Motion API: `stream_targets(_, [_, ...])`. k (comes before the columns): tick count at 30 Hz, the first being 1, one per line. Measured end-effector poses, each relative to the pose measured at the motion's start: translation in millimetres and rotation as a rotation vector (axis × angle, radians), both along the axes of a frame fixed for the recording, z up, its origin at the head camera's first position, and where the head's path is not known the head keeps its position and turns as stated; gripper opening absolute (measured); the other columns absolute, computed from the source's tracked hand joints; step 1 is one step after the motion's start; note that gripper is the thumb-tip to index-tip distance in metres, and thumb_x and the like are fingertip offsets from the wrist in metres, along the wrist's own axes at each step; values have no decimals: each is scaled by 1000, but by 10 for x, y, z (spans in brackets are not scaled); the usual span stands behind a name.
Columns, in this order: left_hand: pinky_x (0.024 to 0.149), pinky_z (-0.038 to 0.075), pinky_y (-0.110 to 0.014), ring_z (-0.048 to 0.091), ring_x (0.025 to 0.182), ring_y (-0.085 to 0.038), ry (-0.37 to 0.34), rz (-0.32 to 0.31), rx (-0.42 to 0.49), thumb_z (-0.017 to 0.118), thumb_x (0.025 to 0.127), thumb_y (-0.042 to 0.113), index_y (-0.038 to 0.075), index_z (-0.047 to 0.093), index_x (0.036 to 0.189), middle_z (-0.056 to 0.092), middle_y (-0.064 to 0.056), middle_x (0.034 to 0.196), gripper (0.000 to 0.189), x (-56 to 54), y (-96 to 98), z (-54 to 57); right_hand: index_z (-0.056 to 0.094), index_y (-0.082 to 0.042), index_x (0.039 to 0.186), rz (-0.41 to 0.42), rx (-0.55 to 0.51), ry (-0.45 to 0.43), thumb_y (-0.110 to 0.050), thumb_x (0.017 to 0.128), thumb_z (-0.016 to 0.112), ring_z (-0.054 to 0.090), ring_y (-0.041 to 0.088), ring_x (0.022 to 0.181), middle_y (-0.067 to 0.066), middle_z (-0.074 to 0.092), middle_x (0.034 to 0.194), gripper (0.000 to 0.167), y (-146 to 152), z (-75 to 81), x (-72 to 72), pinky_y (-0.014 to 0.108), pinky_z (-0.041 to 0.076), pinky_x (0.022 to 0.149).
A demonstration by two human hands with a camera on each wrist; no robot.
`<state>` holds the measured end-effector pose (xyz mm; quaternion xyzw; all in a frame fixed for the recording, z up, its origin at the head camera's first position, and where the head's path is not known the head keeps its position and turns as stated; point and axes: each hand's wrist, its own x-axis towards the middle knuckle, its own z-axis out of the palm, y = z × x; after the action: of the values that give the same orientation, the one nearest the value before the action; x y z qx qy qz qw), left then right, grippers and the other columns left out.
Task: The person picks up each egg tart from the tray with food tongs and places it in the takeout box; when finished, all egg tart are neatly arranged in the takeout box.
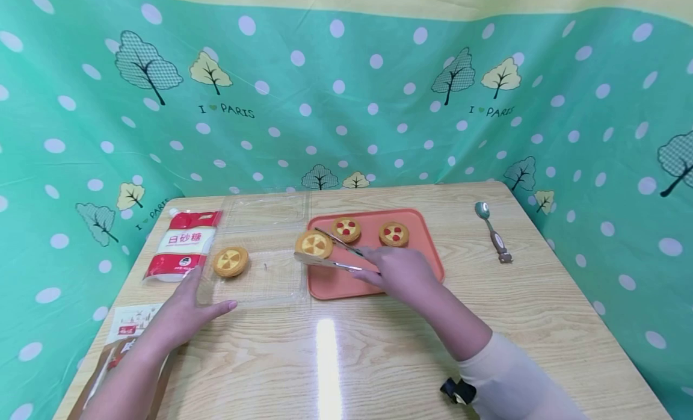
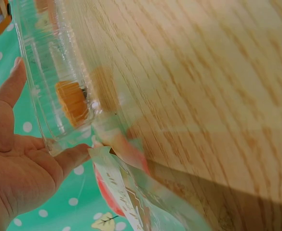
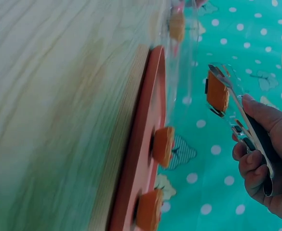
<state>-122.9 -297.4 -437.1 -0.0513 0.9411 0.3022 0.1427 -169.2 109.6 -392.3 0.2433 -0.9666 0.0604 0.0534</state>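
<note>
My right hand [image 1: 403,275] grips metal tongs [image 3: 249,122], which hold an egg tart [image 1: 315,244] with a wedge-patterned top between their tips. That tart is raised above the left edge of the pink tray [image 1: 346,284], beside the clear plastic box. On the tray sit two tarts with red pieces on top, one near the middle [image 1: 346,229] and one farther right [image 1: 394,234]. Another wedge-patterned tart [image 1: 230,262] lies in the clear box [image 1: 273,281], whose lid is folded back. My left hand [image 1: 181,318], thumb spread from the fingers, rests at the box's near left corner.
A red and white sugar pouch [image 1: 181,245] lies left of the box. Closer to me is a brown and white packet [image 1: 127,336], partly covered by the left forearm. To the tray's right lies a spoon [image 1: 494,233] with a brown handle. A green dotted cloth [image 1: 346,107] hangs behind the table.
</note>
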Motion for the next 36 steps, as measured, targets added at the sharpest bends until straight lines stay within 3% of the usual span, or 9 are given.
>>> stream_targets(5, [106,16,-76,5,142,-58,2,-1,8,67,80,67,7,-14,155,-5,-32,160,126,9,-2,-7,62,-26,135,44,11,-19,-64,91,55,57,10,58,-1,74,102,59,-175,-15,-19,22,36,39])
stream_targets(7, [107,16,-76,5,142,-59,3,-1,7,67,80,67,6,-14,155,-4,-32,160,126,12,-1,-9,61,-26,136,66,23,-30,-65,91,53,63,10,67,-1,73,111,60,-239,-42,-29,22,41,42])
stream_targets(11, [107,16,-76,4,142,-59,4,-1,-3,66,80,68,6,-14,155,-6,-32,159,126,8,-1,-1,61,-26,136,125,38,-22,-66,91,52,68,11,75,-2,74,108,61,-369,-97,-39,23,44,45])
stream_targets(14, [107,16,-76,4,142,-59,3,-2,-8,66,79,69,7,-14,155,-6,-32,160,127,6,-9,-2,61,-26,135,157,57,-10,-64,91,54,62,10,63,-3,74,100,59,-469,-126,-39,23,40,42])
stream_targets(19, [106,16,-77,3,142,-59,3,-3,-7,66,80,68,7,-15,155,-6,-33,159,127,11,-18,-6,57,-27,139,169,110,-79,-63,93,52,52,10,55,-2,72,93,60,-621,-138,-45,27,40,42])
stream_targets(29, [106,15,-77,3,141,-60,2,-3,-1,66,81,68,7,-15,155,-7,-32,159,126,12,-9,11,51,-29,144,170,173,-187,-66,93,47,66,13,81,-3,71,110,63,-853,-175,-103,29,50,52])
stream_targets(36, [106,16,-77,4,141,-60,0,-3,-10,66,80,68,6,-14,155,-5,-32,159,126,10,18,33,54,-27,141,205,177,-229,-65,92,51,57,9,70,-7,68,93,63,-969,-173,-182,29,48,52])
